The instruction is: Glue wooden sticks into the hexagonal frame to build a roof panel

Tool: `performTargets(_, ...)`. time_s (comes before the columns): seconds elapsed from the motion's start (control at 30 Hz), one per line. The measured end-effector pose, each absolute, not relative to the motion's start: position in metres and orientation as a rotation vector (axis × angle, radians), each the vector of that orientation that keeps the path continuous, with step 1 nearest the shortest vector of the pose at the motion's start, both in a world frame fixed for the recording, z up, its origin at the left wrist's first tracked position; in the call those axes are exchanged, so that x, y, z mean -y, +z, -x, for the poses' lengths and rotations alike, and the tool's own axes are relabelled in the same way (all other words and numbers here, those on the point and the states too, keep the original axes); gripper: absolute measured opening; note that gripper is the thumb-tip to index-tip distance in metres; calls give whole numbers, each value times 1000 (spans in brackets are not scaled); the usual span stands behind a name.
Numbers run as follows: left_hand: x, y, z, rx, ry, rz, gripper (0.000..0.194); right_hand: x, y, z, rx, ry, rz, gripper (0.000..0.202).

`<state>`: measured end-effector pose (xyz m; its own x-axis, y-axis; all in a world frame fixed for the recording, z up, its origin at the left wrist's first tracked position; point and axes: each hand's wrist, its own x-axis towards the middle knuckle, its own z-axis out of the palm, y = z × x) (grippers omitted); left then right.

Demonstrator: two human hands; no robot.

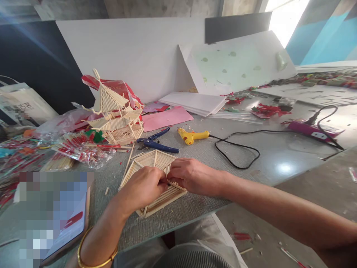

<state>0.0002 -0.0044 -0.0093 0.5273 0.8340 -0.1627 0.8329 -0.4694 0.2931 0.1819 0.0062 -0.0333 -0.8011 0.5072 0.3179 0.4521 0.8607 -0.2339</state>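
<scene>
A roughly six-sided panel of thin wooden sticks (157, 206) lies on the grey table, with ribs running from its middle to its corners. Over its centre my left hand (146, 184) and my right hand (195, 176) meet, fingers bent and pinched together. Whatever sits between the fingertips is hidden by the knuckles. Just beyond the panel rest blue-handled cutters (158, 145) and a yellow glue gun (192, 136), its nozzle pointing left. Behind the cutters stands a small pagoda model (111, 119) built from the same sticks.
To the left are a tablet (64, 227) and plastic-wrapped bundles of sticks (83, 149). Pink paper (167, 118) and white boards (192, 102) lie farther back. The glue gun's black cord (237, 165) loops right toward a purple power strip (312, 132). The table's front edge runs close below my hands.
</scene>
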Motion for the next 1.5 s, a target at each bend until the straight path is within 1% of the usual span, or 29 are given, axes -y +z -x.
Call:
performTargets(0.13,4,-5,2,-1377,-37,-2451,25,-8,-26,-184,2520,60,700,22)
performTargets(0.23,4,-2,5,-1347,-74,-2466,28,-15,-15,-192,2406,-11,788,25)
performTargets(0.43,3,1,6,-1305,-71,-2464,27,-35,1,-214,2458,-82,984,22)
performTargets(0.67,1,-1,7,-1314,-93,-2454,25,-41,-14,-207,2496,-32,943,21)
performTargets(0.83,1,-1,8,-1307,-83,-2438,23,-41,-26,-206,2513,-101,916,24)
performTargets(1.1,3,0,11,-1344,3,-2423,31,-49,-23,-225,2253,-245,959,21)
performTargets(1.17,4,0,11,-1327,-20,-2445,29,-49,-23,-226,2229,-263,973,21)
performTargets(1.33,6,0,9,-1282,-54,-2411,17,-48,-27,-221,2322,-255,975,21)
performTargets(1.5,8,-2,11,-1247,-87,-2395,17,-48,-31,-219,2370,-231,1001,20)
